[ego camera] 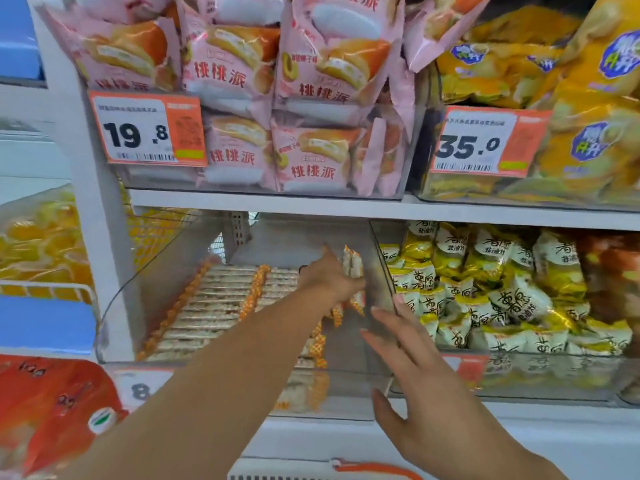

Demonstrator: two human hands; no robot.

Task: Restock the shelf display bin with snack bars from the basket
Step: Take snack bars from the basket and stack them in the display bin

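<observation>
Nearest me, the orange-trimmed rim of the basket point(374, 470) shows at the bottom edge. My right hand point(412, 372) is spread flat, fingers straight against the clear plastic side wall of the display bin point(377, 271). Farther in, my left hand point(329, 275) grips a small bunch of snack bars point(351, 263), slim crinkly wrappers with orange checked ends, held upright at the bin's right side. Behind and left, more bars point(214, 306) lie in flat, tidy rows.

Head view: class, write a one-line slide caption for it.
Left hand grips snack bars inside the clear display bin, while the open right hand touches its front corner.
</observation>
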